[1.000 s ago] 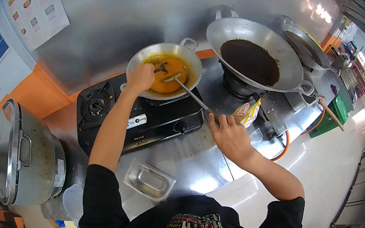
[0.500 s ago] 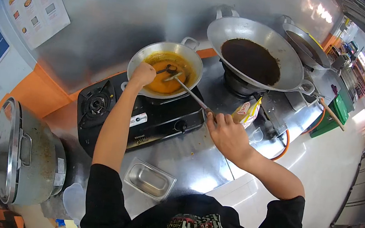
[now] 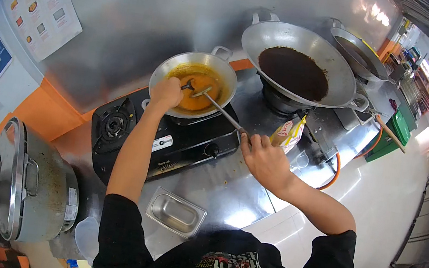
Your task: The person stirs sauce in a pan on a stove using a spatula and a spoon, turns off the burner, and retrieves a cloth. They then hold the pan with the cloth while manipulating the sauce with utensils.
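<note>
Shiny steel counter [image 3: 239,191], grey wall [image 3: 214,9]; on the black two-burner stove [image 3: 181,158], a round silver wok [image 3: 192,59] of orange sauce [image 3: 201,76]! Left hand [image 3: 167,93] grips a dark-headed utensil [image 3: 189,84], right hand [image 3: 266,162] a long-handled metal tool [image 3: 224,113].

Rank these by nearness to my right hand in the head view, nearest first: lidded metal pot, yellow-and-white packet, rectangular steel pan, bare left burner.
From the right hand:
1. Yellow-and-white packet: just beyond the hand, slightly right.
2. Rectangular steel pan: left, toward the body.
3. Bare left burner: left end of the stove.
4. Lidded metal pot: far left.
</note>
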{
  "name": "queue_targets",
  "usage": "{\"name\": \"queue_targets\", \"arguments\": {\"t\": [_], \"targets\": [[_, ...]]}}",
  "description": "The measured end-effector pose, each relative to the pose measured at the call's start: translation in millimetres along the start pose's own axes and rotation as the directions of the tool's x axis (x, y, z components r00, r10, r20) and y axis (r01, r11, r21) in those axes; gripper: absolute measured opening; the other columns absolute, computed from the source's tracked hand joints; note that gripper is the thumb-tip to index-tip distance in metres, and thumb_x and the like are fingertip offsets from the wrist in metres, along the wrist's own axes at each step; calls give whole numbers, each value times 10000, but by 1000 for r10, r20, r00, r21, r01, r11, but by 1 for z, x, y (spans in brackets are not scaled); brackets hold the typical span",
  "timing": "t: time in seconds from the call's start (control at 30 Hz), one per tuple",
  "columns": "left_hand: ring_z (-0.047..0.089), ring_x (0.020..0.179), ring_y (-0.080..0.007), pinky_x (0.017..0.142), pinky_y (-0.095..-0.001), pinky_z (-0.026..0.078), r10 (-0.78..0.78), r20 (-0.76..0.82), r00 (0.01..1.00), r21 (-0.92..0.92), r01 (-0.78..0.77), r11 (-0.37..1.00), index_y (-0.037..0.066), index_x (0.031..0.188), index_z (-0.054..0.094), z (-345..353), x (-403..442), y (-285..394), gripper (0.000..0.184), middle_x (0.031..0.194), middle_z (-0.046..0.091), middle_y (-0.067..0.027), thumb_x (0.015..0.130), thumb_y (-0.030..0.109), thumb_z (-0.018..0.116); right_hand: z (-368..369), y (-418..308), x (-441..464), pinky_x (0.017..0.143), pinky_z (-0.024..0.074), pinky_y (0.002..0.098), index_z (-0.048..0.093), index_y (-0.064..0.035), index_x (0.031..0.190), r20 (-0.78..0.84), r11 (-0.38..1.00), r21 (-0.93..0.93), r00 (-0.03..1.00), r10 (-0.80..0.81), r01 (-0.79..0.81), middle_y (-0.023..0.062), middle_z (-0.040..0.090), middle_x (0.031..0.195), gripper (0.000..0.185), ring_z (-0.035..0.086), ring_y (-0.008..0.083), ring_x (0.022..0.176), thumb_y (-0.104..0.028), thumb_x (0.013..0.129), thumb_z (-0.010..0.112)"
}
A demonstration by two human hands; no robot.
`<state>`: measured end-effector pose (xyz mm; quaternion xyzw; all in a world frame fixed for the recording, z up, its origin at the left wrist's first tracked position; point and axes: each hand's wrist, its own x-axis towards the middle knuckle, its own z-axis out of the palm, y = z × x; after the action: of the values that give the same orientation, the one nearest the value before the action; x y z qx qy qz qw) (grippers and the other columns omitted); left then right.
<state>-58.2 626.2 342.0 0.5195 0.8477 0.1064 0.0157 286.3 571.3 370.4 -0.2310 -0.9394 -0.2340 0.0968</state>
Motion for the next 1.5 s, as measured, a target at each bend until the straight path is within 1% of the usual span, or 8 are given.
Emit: {"name": "queue_targets", "arguments": {"t": [0.3,0.33,0.43,0.53,0.73,0.83,1.03,1.5], "targets": [[693,964,-382,828,-493,539,81,84,993,225,-98,969,51,1026,700,-25,-49,-15,229,1025,706,-203,864,178,599,-1,11,-1,575,544,275,656,20,1177,-26,1000,6,1000,-14,14,98,637,899,387,636,208,826,-117,817,619],[694,957,-384,826,-492,540,77,84,993,227,-94,969,52,1015,703,-30,-54,-20,223,1014,707,-202,860,174,598,2,10,-3,634,548,286,592,7,1292,54,1000,26,998,12,-13,103,601,968,478,622,225,859,-110,828,593],[697,937,-390,820,-496,541,88,57,994,193,-97,976,50,978,711,-46,-67,-22,203,987,709,-206,854,155,590,-2,12,-1,579,544,281,654,19,1180,-16,1000,19,1000,-21,21,98,636,903,386,640,208,836,-106,816,617],[682,929,-413,815,-523,532,121,-7,993,192,-117,974,121,1005,732,-41,-60,-31,229,980,701,-220,918,245,560,-4,13,0,604,555,294,627,24,1216,13,1000,17,1000,-16,16,106,633,927,417,643,221,844,-98,817,618],[673,906,-421,808,-536,524,123,-89,988,215,-102,971,114,1014,730,-28,-54,-32,240,986,699,-218,924,262,565,-15,33,-5,688,577,348,549,39,1305,70,976,208,996,52,-65,149,610,970,486,650,285,873,-58,831,591],[673,955,-418,823,-515,533,60,-82,995,41,-57,998,88,983,728,-31,-54,-30,226,987,699,-226,906,228,569,-24,41,-7,689,578,359,547,41,1311,43,972,224,997,64,-72,145,602,962,482,651,297,884,-48,838,573],[665,973,-421,845,-523,527,60,-94,994,-43,-65,997,115,984,743,-33,-52,-36,239,1005,695,-237,921,239,549,-19,31,-5,666,573,326,566,24,1317,-18,990,140,1000,6,-4,109,605,941,477,638,245,888,-69,850,569],[687,875,-431,792,-525,542,113,-129,985,59,-106,993,59,934,734,-34,-56,-40,239,930,709,-228,912,240,579,-20,19,-5,612,559,283,611,10,1266,-71,1000,20,997,-13,15,88,604,935,474,606,214,881,-109,808,601]]}}
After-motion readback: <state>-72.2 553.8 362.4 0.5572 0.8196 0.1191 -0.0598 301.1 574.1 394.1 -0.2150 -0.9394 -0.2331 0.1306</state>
